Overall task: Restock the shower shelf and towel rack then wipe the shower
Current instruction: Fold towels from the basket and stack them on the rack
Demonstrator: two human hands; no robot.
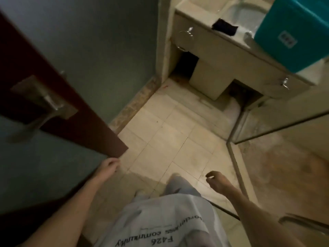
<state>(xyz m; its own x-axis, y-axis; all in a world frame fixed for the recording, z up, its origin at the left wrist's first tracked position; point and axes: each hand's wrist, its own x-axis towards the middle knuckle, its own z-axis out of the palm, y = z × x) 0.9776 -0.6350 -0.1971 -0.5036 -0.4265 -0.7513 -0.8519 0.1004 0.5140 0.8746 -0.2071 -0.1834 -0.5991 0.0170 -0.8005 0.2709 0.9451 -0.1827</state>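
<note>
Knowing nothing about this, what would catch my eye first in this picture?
The bright teal cloth with a pale label, on the pale vanity counter at top right, stands out in the dim room. At left a dark reddish-brown door with a metal lever handle juts in. Below, the person's left hand and right hand hang empty over the beige tiled floor.

teal towel [292, 31], dark red-brown door [58, 97], grey-green wall [99, 47], beige floor tiles [170, 139], black cloth [224, 27], white shirt [160, 221] with black lettering
</note>
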